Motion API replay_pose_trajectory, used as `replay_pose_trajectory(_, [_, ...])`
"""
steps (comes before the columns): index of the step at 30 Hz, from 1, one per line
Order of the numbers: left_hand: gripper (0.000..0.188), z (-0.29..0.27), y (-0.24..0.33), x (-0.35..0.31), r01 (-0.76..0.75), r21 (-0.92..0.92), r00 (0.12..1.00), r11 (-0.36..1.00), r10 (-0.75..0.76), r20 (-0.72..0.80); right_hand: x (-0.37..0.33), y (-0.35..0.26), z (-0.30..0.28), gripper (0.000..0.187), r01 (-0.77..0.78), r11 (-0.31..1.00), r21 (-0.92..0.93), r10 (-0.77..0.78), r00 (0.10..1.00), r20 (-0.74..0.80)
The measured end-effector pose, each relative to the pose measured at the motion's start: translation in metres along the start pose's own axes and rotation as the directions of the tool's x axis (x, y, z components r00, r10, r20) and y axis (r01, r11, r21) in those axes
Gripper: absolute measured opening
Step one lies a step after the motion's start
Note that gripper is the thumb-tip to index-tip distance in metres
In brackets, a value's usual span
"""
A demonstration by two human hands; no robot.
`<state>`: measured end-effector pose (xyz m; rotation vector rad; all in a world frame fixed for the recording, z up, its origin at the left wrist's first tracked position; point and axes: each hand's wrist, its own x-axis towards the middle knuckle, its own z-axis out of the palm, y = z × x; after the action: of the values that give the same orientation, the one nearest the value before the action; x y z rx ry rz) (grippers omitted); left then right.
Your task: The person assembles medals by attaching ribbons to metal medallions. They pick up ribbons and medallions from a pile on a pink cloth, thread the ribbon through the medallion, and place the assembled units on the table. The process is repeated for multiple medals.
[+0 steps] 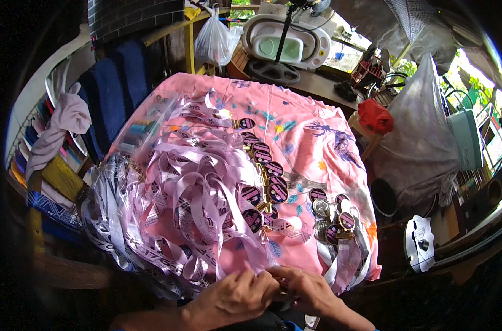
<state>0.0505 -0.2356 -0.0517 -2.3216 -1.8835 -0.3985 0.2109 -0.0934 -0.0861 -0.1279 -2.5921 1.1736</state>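
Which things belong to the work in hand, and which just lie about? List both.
Work in hand: lilac ribbons, reaching the left hand; round dark medallions.

Apparently lying about: green basin; white plastic bag; red bundle; dark blue cloth.

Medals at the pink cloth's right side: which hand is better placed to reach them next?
Probably the right hand: it is nearer to those medals; the left hand is farther left.

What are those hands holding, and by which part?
A lavender ribbon appears pinched in the left hand; whether the right hand grips it too, and the exact part held, is hidden.
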Motion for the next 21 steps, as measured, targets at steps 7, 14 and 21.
replay_pose_trajectory(7, [0.016, -0.054, 0.053, 0.035, -0.106, 0.115, 0.938, 0.988, 0.138, -0.318, -0.047, -0.041, -0.03, 0.02, -0.619, 0.299, 0.726, 0.712, 0.652, 0.263])
replay_pose_trajectory(14, [0.03, -0.085, 0.109, 0.139, -0.585, -0.049, 0.575, 0.809, 0.372, -0.729, -0.084, -0.025, -0.043, 0.022, -0.28, 0.354, 0.892, 0.673, 0.739, -0.035])
replay_pose_trajectory(21, [0.021, -0.145, 0.141, 0.19, -0.798, -0.188, 0.533, 0.573, 0.524, -0.664, -0.12, -0.029, -0.091, 0.026, 0.206, 0.433, 0.878, 0.45, 0.794, -0.408])
